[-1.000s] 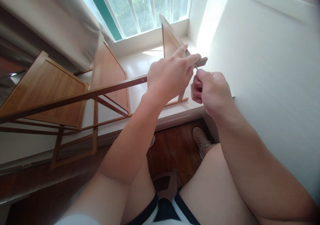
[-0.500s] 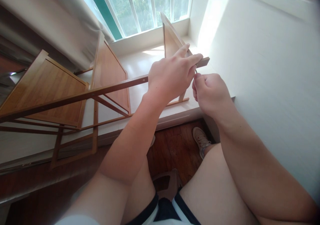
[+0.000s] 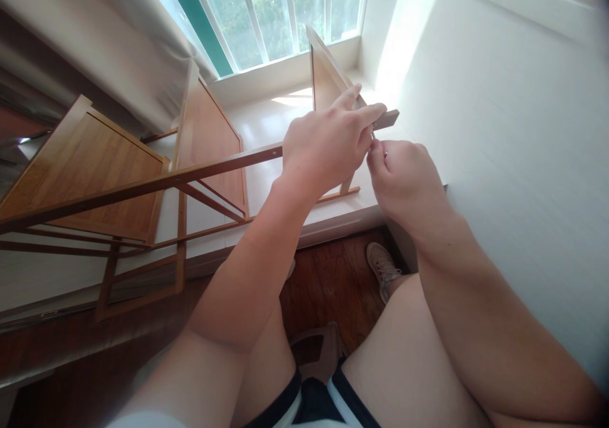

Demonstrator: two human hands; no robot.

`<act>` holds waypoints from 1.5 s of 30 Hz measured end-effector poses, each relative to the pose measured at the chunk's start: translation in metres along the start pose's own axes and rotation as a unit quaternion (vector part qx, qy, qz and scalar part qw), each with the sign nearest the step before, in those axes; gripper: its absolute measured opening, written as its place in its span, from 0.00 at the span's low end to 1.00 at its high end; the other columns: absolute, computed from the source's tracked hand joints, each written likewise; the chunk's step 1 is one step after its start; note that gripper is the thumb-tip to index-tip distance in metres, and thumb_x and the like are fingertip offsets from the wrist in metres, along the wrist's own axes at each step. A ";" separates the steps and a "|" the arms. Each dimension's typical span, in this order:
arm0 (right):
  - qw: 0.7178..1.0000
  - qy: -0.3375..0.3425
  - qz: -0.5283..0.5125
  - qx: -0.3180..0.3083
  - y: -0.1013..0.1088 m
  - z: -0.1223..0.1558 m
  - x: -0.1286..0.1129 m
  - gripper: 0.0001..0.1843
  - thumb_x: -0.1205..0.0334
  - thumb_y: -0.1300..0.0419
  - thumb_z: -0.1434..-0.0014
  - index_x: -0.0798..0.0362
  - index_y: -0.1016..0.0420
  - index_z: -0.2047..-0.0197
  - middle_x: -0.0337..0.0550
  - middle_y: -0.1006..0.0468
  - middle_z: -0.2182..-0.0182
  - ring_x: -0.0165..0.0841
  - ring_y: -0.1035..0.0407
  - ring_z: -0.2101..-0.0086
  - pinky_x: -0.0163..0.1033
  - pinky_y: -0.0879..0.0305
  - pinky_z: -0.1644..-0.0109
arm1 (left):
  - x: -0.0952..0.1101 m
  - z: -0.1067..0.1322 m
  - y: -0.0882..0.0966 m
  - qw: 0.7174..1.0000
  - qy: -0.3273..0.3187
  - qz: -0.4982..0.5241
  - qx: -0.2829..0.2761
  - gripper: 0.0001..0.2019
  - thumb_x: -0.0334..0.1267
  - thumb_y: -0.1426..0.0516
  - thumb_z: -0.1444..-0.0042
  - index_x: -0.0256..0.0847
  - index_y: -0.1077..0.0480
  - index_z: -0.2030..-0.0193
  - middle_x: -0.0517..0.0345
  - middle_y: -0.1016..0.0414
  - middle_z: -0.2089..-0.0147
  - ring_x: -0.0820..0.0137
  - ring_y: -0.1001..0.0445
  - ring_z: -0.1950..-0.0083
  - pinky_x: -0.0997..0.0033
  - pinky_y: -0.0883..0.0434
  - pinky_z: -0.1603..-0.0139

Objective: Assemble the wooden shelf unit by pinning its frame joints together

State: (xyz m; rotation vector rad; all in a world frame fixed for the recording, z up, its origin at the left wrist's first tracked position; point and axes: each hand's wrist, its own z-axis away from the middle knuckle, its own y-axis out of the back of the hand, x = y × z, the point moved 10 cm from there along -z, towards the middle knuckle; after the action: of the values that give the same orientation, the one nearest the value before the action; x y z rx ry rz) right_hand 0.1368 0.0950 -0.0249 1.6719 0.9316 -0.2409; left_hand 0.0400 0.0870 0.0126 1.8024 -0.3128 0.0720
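A wooden rack lies on its side, with a long rail (image 3: 233, 162) running from the left to under my left hand (image 3: 328, 139). That hand is wrapped over the rail near its end, index finger stretched along the edge of the far panel (image 3: 325, 76). Just beyond the fingers the rail's end (image 3: 387, 118) sticks out. Below it, my right hand (image 3: 406, 177) is closed in a pinch on a thin metal rod (image 3: 373, 135), which looks like a hex key. The rod's tip meets the underside of the rail near my left fingertips; most of it is hidden in the fist.
Two more wooden panels (image 3: 209, 123) of the rack stand to the left on the white sill (image 3: 266, 114). A white wall (image 3: 514, 130) rises close on the right. Curtains (image 3: 118, 41) hang at the left, and a stool (image 3: 328, 349) is between my legs.
My right hand has turned a little at the wrist, its thumb and knuckles shifting around the rod. My left hand and the rack have stayed in place.
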 end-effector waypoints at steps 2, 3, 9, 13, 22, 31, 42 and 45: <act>0.999 -0.010 -0.041 0.006 0.001 0.000 0.002 0.24 0.54 0.50 0.31 0.47 0.47 0.80 0.40 0.40 0.83 0.36 0.40 0.75 0.41 0.51 0.71 | 0.000 0.000 0.000 1.000 0.007 0.000 -0.006 0.23 0.45 0.58 0.35 0.73 0.29 0.43 0.75 0.31 0.35 0.49 0.25 0.48 0.46 0.34 0.58; 0.998 -0.014 -0.066 0.008 0.001 0.001 0.003 0.24 0.53 0.49 0.32 0.47 0.46 0.80 0.41 0.40 0.83 0.37 0.39 0.74 0.41 0.50 0.71 | 0.000 0.000 -0.001 1.000 0.012 0.000 -0.009 0.23 0.45 0.58 0.35 0.73 0.30 0.42 0.75 0.31 0.35 0.49 0.25 0.48 0.46 0.34 0.57; 0.996 -0.006 -0.089 0.027 0.004 0.002 0.004 0.25 0.47 0.50 0.32 0.47 0.46 0.80 0.41 0.41 0.84 0.37 0.40 0.75 0.41 0.51 0.72 | -0.002 0.000 0.000 1.000 0.023 -0.011 -0.014 0.22 0.45 0.57 0.36 0.77 0.31 0.43 0.80 0.31 0.36 0.51 0.25 0.48 0.47 0.34 0.58; 0.996 -0.008 -0.081 0.028 0.002 0.002 0.006 0.26 0.46 0.50 0.33 0.47 0.44 0.80 0.40 0.42 0.84 0.36 0.44 0.77 0.41 0.53 0.72 | -0.003 0.000 -0.002 0.999 0.025 0.010 -0.023 0.23 0.46 0.58 0.36 0.77 0.31 0.43 0.79 0.29 0.37 0.50 0.25 0.47 0.46 0.35 0.57; 0.996 -0.012 -0.086 0.031 0.005 0.002 0.004 0.26 0.46 0.49 0.33 0.47 0.45 0.80 0.40 0.43 0.84 0.36 0.43 0.76 0.42 0.53 0.71 | -0.005 0.000 -0.003 0.998 0.049 0.000 -0.036 0.23 0.46 0.57 0.37 0.77 0.32 0.42 0.76 0.25 0.42 0.50 0.27 0.44 0.45 0.34 0.54; 0.997 -0.024 -0.078 0.012 0.001 0.001 0.005 0.25 0.50 0.49 0.32 0.47 0.46 0.79 0.42 0.39 0.82 0.38 0.38 0.73 0.42 0.51 0.70 | -0.003 0.000 -0.003 0.999 0.037 -0.001 -0.032 0.23 0.46 0.58 0.36 0.75 0.31 0.42 0.75 0.28 0.37 0.49 0.27 0.45 0.46 0.34 0.55; 0.995 -0.023 0.098 -0.027 -0.002 0.001 0.001 0.23 0.55 0.57 0.30 0.49 0.35 0.76 0.48 0.29 0.78 0.38 0.37 0.74 0.42 0.53 0.70 | -0.002 0.000 -0.003 0.999 0.025 -0.021 -0.022 0.21 0.44 0.57 0.34 0.68 0.30 0.42 0.67 0.27 0.38 0.53 0.26 0.47 0.52 0.34 0.55; 0.995 -0.020 0.099 -0.024 -0.003 0.001 0.001 0.24 0.55 0.58 0.30 0.50 0.34 0.76 0.48 0.28 0.78 0.38 0.38 0.75 0.42 0.54 0.70 | -0.002 0.000 -0.005 0.999 0.027 -0.018 -0.025 0.21 0.44 0.57 0.33 0.66 0.30 0.42 0.64 0.26 0.40 0.54 0.27 0.46 0.54 0.34 0.56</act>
State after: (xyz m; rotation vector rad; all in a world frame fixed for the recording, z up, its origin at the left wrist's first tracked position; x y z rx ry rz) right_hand 0.1358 0.0947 -0.0277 1.6952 0.7301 -0.1157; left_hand 0.0395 0.0887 0.0079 1.7528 -0.2405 0.0871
